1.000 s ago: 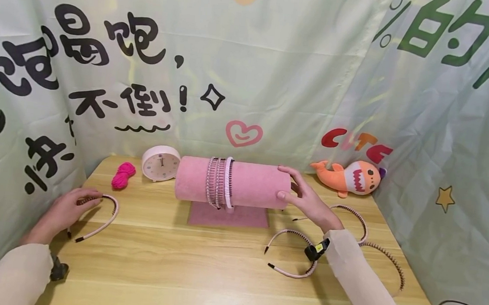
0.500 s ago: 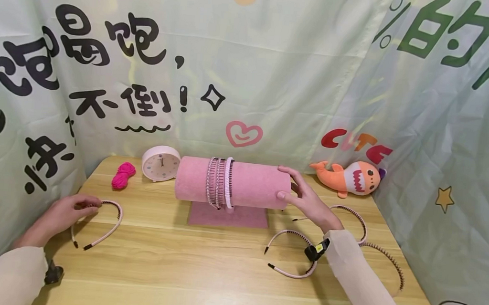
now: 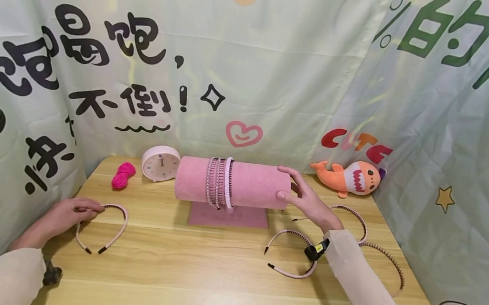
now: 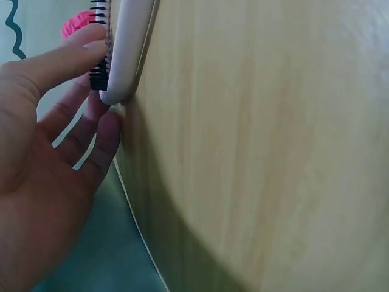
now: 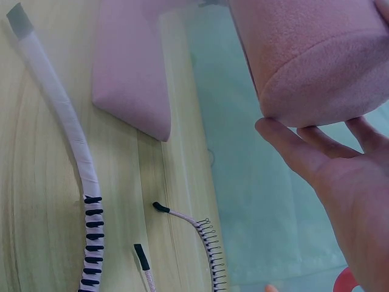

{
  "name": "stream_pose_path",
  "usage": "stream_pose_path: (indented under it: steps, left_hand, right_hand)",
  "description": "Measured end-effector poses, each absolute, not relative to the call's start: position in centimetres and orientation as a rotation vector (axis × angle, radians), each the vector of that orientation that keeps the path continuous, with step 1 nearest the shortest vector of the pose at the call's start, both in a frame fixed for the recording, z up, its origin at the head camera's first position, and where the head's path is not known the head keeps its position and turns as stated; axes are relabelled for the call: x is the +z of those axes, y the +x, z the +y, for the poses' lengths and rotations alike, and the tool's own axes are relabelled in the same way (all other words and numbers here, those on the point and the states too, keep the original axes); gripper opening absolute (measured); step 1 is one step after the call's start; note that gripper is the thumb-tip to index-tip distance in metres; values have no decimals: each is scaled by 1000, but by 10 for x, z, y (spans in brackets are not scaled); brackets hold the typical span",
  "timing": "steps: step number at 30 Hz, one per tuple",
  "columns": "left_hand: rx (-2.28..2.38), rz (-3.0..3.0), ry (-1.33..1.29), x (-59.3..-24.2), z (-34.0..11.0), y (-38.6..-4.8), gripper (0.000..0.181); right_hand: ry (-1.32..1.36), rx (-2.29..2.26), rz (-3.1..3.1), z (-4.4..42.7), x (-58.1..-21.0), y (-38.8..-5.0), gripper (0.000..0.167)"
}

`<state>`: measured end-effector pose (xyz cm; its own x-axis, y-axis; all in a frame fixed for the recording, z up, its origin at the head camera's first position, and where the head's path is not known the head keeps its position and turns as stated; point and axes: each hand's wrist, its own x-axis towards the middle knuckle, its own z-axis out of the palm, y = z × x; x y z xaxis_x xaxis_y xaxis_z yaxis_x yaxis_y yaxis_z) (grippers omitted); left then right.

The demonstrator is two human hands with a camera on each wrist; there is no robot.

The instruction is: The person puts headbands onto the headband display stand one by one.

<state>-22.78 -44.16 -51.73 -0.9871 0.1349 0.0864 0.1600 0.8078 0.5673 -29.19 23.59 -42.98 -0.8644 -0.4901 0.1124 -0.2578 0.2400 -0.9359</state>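
Observation:
My left hand (image 3: 60, 219) pinches a pale pink headband (image 3: 124, 222) by the middle of its curve, near the table's left edge. Its two black-tipped ends point toward me. In the left wrist view, thumb and fingers hold the headband (image 4: 130, 48) beside its black comb teeth. A pink plush roll-shaped headband stand (image 3: 259, 185) stands mid-table, with a white headband (image 3: 227, 184) and beaded headbands (image 3: 214, 183) around it. My right hand (image 3: 311, 205) grips the roll's right end, thumb in front. The right wrist view shows fingertips against the end of the stand (image 5: 316, 55).
Loose headbands lie at the right: a pale pink one (image 3: 288, 274), another behind my forearm (image 3: 366, 224), and a brownish one (image 3: 393, 262). Along the back sit pink yarn (image 3: 123, 175), a round clock (image 3: 160, 163) and an orange plush toy (image 3: 346, 178). Printed curtains (image 3: 250, 76) surround the table.
My left hand has drawn the headband slightly toward me, and the headband has turned and shifted a little to the right. The right hand and the headband stand keep their place.

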Motion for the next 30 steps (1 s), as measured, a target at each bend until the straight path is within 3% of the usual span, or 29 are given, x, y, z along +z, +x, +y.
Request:
stream_pose_path:
  steps: [13, 30]
  left_hand:
    - [-1016, -2912, -286, -513, -442, -223, 17]
    - [-1449, -3047, -159, -499, -435, -219, 37]
  right_hand:
    - [-710, -1685, 2304, 236, -431, -291, 68]
    - [-710, -1692, 2309, 236, -430, -291, 68]
